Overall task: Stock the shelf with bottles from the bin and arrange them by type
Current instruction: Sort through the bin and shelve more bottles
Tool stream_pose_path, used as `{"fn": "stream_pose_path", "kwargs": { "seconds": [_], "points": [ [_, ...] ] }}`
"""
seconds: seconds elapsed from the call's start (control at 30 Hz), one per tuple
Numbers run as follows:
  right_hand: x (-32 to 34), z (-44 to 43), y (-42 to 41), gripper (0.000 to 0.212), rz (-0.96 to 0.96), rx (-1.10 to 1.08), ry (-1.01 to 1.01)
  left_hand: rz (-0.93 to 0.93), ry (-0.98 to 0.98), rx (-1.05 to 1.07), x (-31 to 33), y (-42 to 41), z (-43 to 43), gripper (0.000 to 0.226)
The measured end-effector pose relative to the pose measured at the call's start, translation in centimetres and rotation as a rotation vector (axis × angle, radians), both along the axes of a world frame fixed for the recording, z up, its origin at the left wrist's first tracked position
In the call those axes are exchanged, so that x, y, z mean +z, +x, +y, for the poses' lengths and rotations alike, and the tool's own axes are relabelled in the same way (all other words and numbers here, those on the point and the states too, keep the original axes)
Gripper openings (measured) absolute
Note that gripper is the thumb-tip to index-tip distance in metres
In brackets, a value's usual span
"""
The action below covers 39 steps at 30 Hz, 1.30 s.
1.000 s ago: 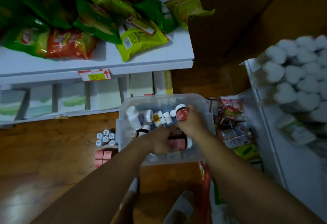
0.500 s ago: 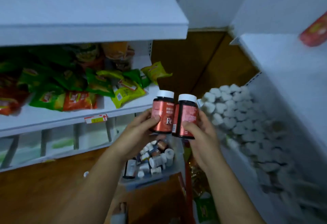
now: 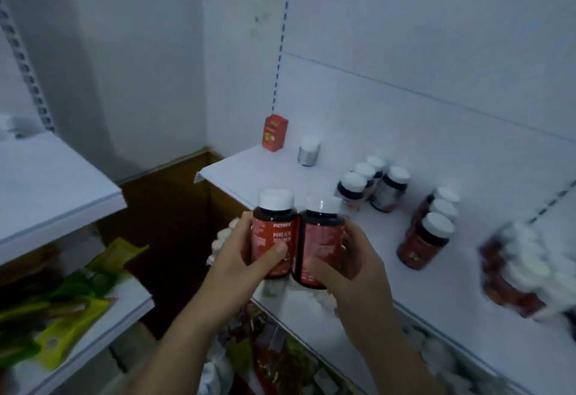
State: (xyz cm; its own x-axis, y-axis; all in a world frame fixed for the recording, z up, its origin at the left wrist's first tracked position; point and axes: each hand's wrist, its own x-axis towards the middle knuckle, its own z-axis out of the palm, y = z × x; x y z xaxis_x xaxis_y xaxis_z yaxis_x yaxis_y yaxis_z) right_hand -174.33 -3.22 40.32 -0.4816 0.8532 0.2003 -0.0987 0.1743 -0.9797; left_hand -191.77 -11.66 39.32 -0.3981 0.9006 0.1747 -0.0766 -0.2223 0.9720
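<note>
Bottle (image 3: 271, 228) marked perhaps "PIETRICK" gripped in left hand (image 3: 238, 259), twin bottle (image 3: 321, 237) in right hand (image 3: 353, 273).

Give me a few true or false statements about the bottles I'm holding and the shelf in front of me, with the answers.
The left hand and right hand each grip one red-labelled bottle. True.
The left bottle and right bottle are held apart. False: they touch side by side.
A red box stands on the shelf. True.
The shelf holds no bottles yet. False: a row of red-labelled bottles already stands there.
</note>
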Motion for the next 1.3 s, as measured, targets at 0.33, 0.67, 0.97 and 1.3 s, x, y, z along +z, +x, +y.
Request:
{"fn": "stream_pose_path", "kwargs": {
  "seconds": [0.33,0.67,0.97,1.3],
  "points": [
    [-0.7,2.2,11.3,0.073,-0.172,-0.422,0.153,0.142,-0.04,-0.195,-0.1,9.6,7.2,0.063],
    [-4.3,4.5,18.6,0.077,-0.25,-0.632,0.088,0.36,-0.097,-0.334,-2.3,16.8,12.3,0.063],
    [-7.0,5.6,22.5,0.081,-0.247,-0.642,0.02,0.453,-0.163,-0.386,-4.2,20.5,12.6,0.07],
    [-7.9,6.6,22.9,0.085,-0.27,-0.616,0.028,0.45,-0.152,-0.333,-4.5,21.3,13.1,0.072]
  ]
}}
